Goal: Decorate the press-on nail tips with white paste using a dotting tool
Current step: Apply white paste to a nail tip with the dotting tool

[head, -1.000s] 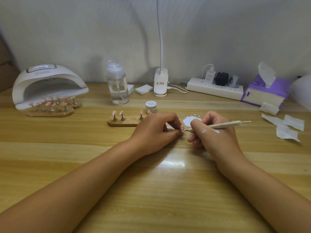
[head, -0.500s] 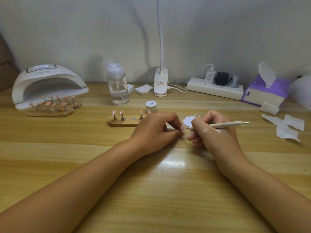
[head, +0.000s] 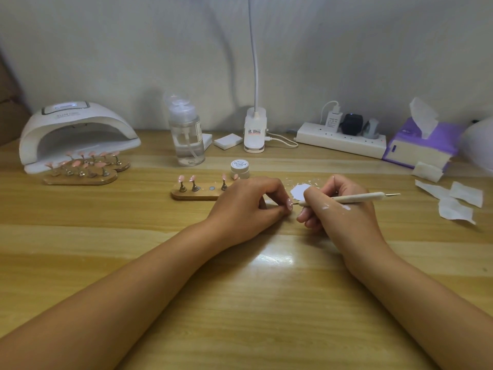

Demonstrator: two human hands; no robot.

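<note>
The left hand (head: 248, 206) pinches a pink nail tip (head: 289, 204) with curled fingers. The right hand (head: 338, 209) curls around the dotting tool (head: 357, 197), its point right at the nail tip.

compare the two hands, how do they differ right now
The left hand pinches a pink nail tip, while the right hand holds the dotting tool like a pen. The right hand has white paste smears on its back; the left hand shows none. Both rest on the table with fingers curled, and they meet where the tool's point reaches the tip.
</note>
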